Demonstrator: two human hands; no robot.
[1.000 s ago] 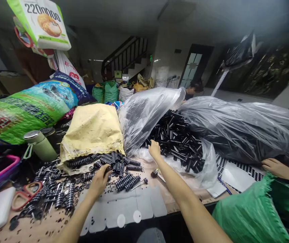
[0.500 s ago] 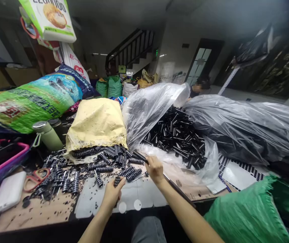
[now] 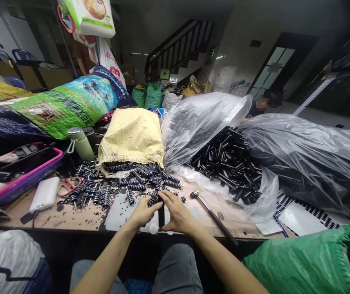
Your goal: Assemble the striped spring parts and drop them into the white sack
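My left hand [image 3: 144, 213] is closed round a black ribbed piece with pale rings [image 3: 153, 199], held above the front of the table. Beside it my right hand [image 3: 178, 212] grips a smooth black tube [image 3: 161, 217], which stands roughly upright between the two hands. The upper end of the tube meets the ribbed piece under my fingertips; whether they are joined is hidden. To the right a small hammer [image 3: 214, 218] lies on the table, its handle toward me. Several similar ribbed pieces [image 3: 132, 187] spill from a yellow sack [image 3: 133, 130] just beyond my hands.
Black tubes [image 3: 227, 163] fill an open clear plastic bag at the back right. Scissors [image 3: 69, 186], a white power bank [image 3: 44, 194], a green flask [image 3: 81, 143] and a pink-rimmed basket [image 3: 44, 169] stand left. A green sack [image 3: 300, 261] is at front right. A person [image 3: 263, 104] sits behind.
My right hand has brought the black tube down and left to my left hand, uncovering the hammer's head. The view has turned left and down.
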